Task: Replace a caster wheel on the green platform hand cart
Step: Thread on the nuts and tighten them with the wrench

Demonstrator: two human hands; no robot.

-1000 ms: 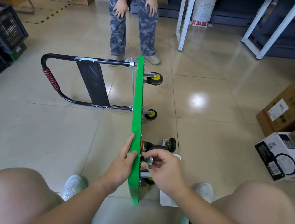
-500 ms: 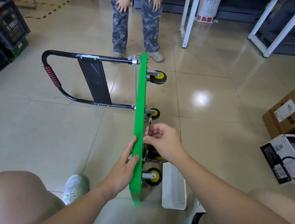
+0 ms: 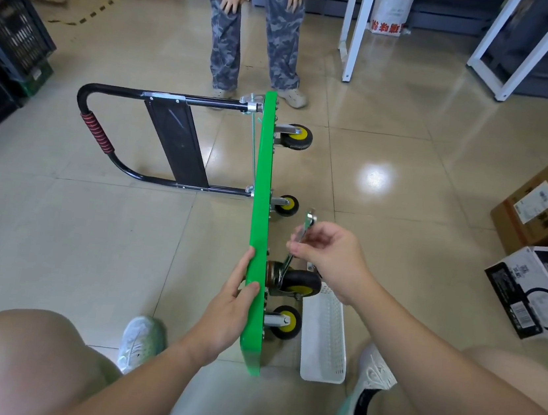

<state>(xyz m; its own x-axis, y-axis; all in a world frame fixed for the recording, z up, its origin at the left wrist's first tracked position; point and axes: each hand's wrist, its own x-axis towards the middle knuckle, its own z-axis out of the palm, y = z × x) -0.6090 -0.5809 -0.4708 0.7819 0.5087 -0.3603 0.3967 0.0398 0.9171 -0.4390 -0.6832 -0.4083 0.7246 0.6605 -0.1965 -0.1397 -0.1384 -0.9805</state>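
The green platform cart point(image 3: 265, 185) stands on its side edge on the floor, its black handle point(image 3: 101, 138) folded out to the left. Caster wheels point right: a far one point(image 3: 296, 137), a second point(image 3: 287, 205), a larger black caster point(image 3: 298, 282) and a near one point(image 3: 286, 322). My left hand point(image 3: 231, 302) grips the platform's edge near its near end. My right hand point(image 3: 329, 252) holds a metal wrench point(image 3: 299, 241) that runs down to the larger black caster's mount.
A white perforated tray point(image 3: 324, 337) lies on the floor right of the cart. A person stands beyond the cart point(image 3: 252, 32). Cardboard boxes point(image 3: 542, 205) and a white box point(image 3: 531, 290) sit at right, black crates point(image 3: 8, 30) at left, white frame legs point(image 3: 353, 27) behind.
My right hand has swung the wrench handle away from the platform, out to the right. My left hand stays on the platform edge.
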